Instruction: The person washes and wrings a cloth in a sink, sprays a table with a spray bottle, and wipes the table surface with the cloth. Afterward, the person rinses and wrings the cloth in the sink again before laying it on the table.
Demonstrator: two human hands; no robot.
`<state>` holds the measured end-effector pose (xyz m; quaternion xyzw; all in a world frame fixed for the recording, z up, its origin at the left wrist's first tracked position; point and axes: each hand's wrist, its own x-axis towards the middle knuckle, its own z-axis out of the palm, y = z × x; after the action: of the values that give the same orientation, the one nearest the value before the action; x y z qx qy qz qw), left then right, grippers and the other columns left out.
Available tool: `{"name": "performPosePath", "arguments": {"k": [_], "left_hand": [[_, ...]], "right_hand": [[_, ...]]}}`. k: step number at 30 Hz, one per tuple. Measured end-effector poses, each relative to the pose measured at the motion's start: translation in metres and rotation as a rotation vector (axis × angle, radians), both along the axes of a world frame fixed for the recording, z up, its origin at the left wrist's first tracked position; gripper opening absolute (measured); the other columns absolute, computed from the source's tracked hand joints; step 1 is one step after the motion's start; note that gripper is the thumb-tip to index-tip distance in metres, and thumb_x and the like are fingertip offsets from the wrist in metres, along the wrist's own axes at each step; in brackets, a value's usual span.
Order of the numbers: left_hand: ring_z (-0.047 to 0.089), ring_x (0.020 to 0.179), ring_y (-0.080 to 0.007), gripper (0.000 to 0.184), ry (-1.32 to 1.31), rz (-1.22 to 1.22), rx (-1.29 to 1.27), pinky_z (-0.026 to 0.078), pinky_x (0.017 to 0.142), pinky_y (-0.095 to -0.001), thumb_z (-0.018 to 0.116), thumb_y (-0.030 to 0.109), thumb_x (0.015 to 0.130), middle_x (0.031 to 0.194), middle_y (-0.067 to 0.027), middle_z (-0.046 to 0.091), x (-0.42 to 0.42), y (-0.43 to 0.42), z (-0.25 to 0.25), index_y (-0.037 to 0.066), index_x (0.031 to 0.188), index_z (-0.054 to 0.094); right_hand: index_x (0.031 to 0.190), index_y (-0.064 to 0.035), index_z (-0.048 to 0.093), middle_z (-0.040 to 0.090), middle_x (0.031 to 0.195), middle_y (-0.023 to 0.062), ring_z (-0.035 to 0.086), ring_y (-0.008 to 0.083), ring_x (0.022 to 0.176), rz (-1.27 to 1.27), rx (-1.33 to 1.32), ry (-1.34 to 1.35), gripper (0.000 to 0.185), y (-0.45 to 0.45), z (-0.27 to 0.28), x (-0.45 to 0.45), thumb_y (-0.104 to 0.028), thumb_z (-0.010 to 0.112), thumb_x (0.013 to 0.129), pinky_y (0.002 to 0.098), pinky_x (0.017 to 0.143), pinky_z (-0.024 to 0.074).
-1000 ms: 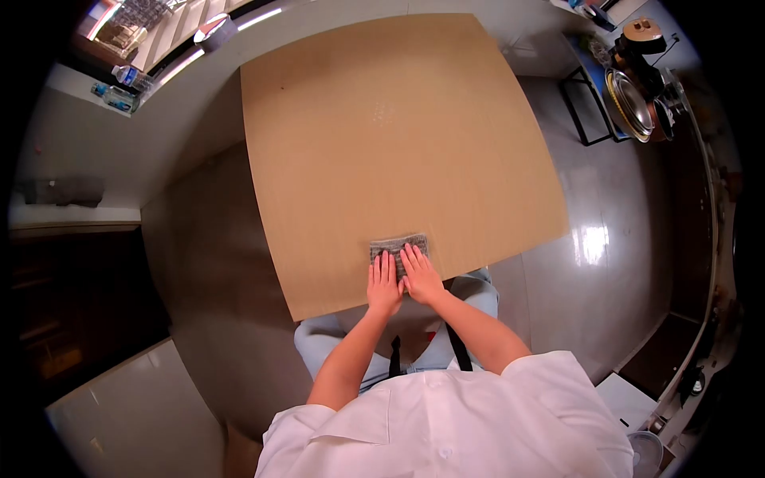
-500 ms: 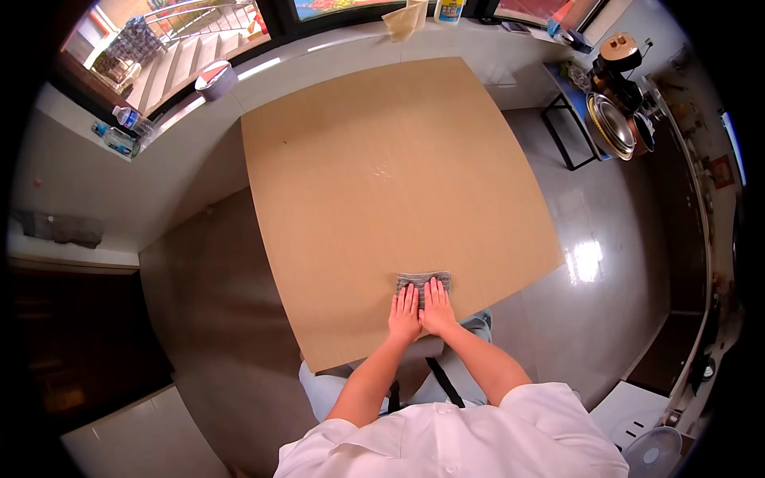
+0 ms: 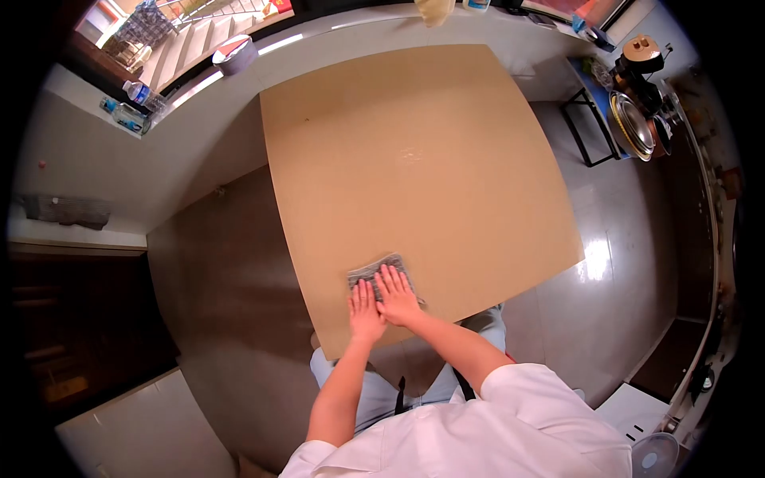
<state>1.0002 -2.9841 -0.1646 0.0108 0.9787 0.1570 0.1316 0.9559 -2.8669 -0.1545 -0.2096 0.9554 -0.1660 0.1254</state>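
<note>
We hold the grey cloth down on the tabletop near our edge, left hand and right hand side by side; our fingers lie extended over it, uncurled; since 0.5 s ago, the cloth has shifted leftward and turned askew.

I see a tan desk — grey cloth towards one edge, pale patch nearer the middle, a dark speck farther off.
</note>
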Motion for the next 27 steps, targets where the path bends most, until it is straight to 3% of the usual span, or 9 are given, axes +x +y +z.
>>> {"name": "performPosePath", "arguments": {"k": [4,8,10,19,25,27], "left_hand": [[0.004,0.135,-0.0289,0.070,-0.023,-0.028,-0.039,0.005,0.107,-0.0449,0.040,0.035,0.083,0.145,-0.0132,0.007,-0.008,-0.038,-0.002,0.003,0.139,0.012],[0.004,0.134,-0.0299,0.067,0.047,-0.065,0.008,0.006,0.108,-0.0441,0.037,0.035,0.086,0.145,-0.0145,0.007,-0.023,-0.038,-0.005,0.003,0.139,0.011],[0.006,0.134,-0.0307,0.064,0.066,-0.064,0.046,0.007,0.108,-0.0443,0.035,0.033,0.087,0.145,-0.0153,0.008,-0.037,-0.019,-0.009,0.003,0.138,0.012],[0.016,0.132,-0.0303,0.057,0.283,-0.143,0.158,0.012,0.107,-0.0433,0.034,0.030,0.088,0.142,-0.0165,0.019,-0.155,0.216,-0.020,0.001,0.135,0.023],[0.018,0.132,-0.0274,0.055,0.285,-0.270,0.263,0.012,0.108,-0.0403,0.033,0.031,0.088,0.141,-0.0145,0.023,-0.228,0.410,-0.017,0.002,0.134,0.027],[0.018,0.132,-0.0267,0.055,0.267,-0.258,0.244,0.012,0.109,-0.0385,0.033,0.031,0.088,0.141,-0.0137,0.022,-0.235,0.438,-0.017,0.003,0.134,0.027]], "right_hand": [[0.138,-0.0246,0.022,0.006,0.146,0.0111,0.008,0.0274,0.134,-0.001,-0.005,0.017,0.057,-0.035,-0.001,-0.004,-0.037,0.039,0.085,0.0427,0.108,0.0073],[0.138,-0.0241,0.021,0.006,0.146,0.0074,0.007,0.0252,0.135,-0.018,0.034,0.014,0.055,-0.033,-0.002,-0.009,-0.038,0.036,0.087,0.0418,0.108,0.0067],[0.138,-0.0213,0.022,0.008,0.146,0.0109,0.007,0.0275,0.134,-0.038,-0.007,-0.016,0.055,-0.013,-0.003,-0.021,-0.037,0.035,0.087,0.0439,0.108,0.0071],[0.136,-0.0209,0.028,0.015,0.145,0.0090,0.013,0.0268,0.133,-0.192,0.062,0.068,0.053,0.221,-0.005,-0.127,-0.033,0.038,0.085,0.0448,0.108,0.0092],[0.136,-0.0186,0.028,0.015,0.144,0.0105,0.013,0.0296,0.133,-0.408,0.143,0.099,0.055,0.407,-0.007,-0.177,-0.028,0.039,0.083,0.0478,0.107,0.0096],[0.136,-0.0184,0.028,0.015,0.144,0.0106,0.013,0.0296,0.133,-0.403,0.160,0.117,0.056,0.435,-0.010,-0.179,-0.028,0.039,0.082,0.0480,0.107,0.0095]]}}
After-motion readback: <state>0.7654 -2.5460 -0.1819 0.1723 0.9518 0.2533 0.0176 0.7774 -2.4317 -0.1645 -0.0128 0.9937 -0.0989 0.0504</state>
